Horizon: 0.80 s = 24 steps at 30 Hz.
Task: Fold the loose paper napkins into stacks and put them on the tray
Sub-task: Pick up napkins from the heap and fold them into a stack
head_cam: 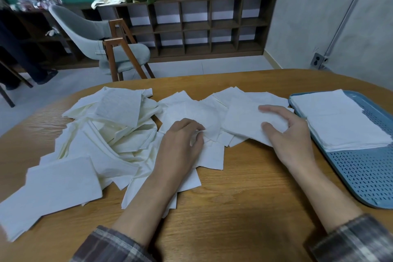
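At the desk, the left hand is pinching a loose napkin while the right hand is gripping a folded napkin just beside the blue tray, which is carrying a stack.

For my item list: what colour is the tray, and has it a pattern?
The tray is blue, with rows of small slots; best in the head view.
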{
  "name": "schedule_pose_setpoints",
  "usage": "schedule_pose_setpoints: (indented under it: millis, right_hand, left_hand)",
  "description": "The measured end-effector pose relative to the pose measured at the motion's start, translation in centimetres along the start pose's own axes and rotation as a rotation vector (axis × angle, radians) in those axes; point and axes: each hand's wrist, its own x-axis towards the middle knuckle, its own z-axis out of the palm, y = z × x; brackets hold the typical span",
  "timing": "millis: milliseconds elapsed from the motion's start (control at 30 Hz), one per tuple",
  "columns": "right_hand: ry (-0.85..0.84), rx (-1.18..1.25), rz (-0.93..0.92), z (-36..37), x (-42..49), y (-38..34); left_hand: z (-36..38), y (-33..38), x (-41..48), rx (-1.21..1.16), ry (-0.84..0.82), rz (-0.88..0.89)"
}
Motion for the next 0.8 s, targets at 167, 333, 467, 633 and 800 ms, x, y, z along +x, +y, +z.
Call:
schedule_pose_setpoints:
  millis: [167, 333, 467, 633, 800]
  right_hand:
    - [-0.034, -0.024, -0.046, 0.1, -0.1, 0.0]
    - [-0.206, -0.016, -0.143, 0.4, -0.9, -0.9]
    - [-0.395, -0.037, -0.196, 0.7, -1.8, -1.5]
    - [-0.381, -0.044, -0.16, 1.3, -2.0, -1.8]
    - [-0.278, 0.15, -0.021, 1.1, -1.6, -1.8]
  left_hand:
    - [-1.0, 1.5, 0.0, -0.057, 0.024, 0.106]
    - [-1.8, 3.3, -0.3, -0.356, -0.047, 0.053]
    - [-2.6, 4.1, -0.3, -0.527, -0.07, -0.016]
    - [-3.1, 4.4, -0.2, -0.628, -0.126, -0.054]
    - [-3.5, 3.6, 0.2, -0.589, -0.108, -0.198]
